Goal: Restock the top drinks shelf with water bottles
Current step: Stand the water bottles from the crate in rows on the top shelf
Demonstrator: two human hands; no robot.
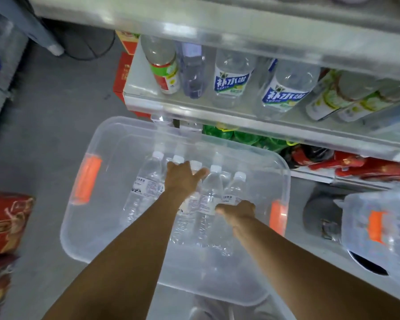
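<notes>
Red cartons [6,221] on grey floor [56,125]; green bottles [245,137] on lower shelf.

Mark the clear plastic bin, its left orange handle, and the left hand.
clear plastic bin [83,247], head view, near-left rim corner
left orange handle [87,179], head view, middle of the handle
left hand [183,179], head view, back of the hand

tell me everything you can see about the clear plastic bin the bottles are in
The clear plastic bin is a large, translucent, round-cornered tub with an orange handle at each short end. It sits open, with no lid, on the grey floor below the drinks shelves. Several white-capped water bottles lie inside. Both hands reach in: the left hand over the bottle necks, the right hand on a bottle's body.
</notes>
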